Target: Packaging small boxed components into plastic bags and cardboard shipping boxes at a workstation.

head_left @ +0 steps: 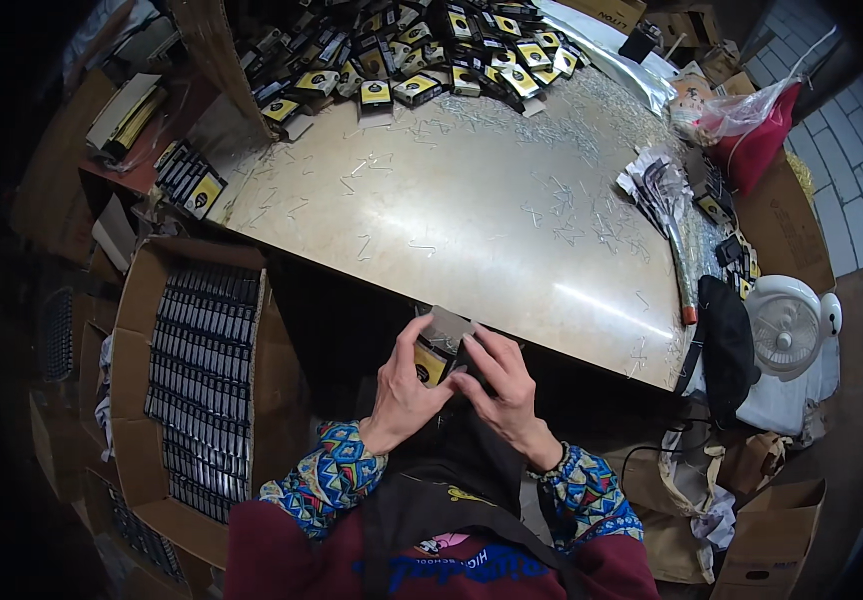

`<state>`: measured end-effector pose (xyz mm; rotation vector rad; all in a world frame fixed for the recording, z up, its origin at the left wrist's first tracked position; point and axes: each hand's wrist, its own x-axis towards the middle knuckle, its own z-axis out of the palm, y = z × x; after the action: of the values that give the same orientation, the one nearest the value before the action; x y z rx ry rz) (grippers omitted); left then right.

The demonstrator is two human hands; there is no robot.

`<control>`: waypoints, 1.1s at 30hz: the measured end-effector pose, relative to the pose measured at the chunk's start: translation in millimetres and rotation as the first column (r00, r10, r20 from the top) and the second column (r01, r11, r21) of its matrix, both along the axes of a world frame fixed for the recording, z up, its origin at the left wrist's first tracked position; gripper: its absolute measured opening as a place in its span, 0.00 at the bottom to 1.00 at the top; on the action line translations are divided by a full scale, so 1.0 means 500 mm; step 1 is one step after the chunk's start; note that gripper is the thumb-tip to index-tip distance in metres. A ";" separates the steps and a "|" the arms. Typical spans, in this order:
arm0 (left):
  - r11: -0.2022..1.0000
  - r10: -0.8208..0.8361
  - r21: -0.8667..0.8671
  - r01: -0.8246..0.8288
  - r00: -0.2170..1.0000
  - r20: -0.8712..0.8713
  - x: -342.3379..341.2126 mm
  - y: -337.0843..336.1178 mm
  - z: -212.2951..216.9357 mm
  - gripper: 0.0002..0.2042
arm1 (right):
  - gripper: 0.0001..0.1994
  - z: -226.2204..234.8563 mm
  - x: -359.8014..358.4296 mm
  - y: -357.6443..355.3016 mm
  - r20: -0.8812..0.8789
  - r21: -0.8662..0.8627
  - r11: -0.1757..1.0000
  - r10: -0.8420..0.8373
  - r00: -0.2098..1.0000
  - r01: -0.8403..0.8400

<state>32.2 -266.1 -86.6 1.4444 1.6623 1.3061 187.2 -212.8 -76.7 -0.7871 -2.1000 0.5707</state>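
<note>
Between both hands, just off the table's near edge, is a small black and yellow cardboard box [431, 364]. Its grey inner flap stands up at the top, and thin metal pieces seem to show at its mouth. My left hand [400, 388] grips the box's left side, index finger near the flap and thumb low on the front. On the other side my right hand [504, 392] holds it, fingers curled at the upper right edge and thumb near the front. Bent metal wire hooks [570, 215] lie scattered over the pale metal tabletop [432, 190].
A heap of similar boxes [417, 60] covers the table's far side. At left, an open carton [140, 390] holds rows of packed boxes [202, 380]. A white fan [787, 335], a paper-wrapped bundle [667, 205] and a red bag [760, 135] stand along the right.
</note>
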 end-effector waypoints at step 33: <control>0.981 -0.179 0.011 0.193 0.929 -0.325 -0.014 0.029 0.042 0.40 | 0.12 0.028 0.034 0.055 -0.062 0.202 0.949 -0.236 0.970 0.243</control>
<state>25.2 -251.7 -65.3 1.8744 1.6531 1.0476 204.1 -185.4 -62.4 -0.8861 -1.9549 0.2270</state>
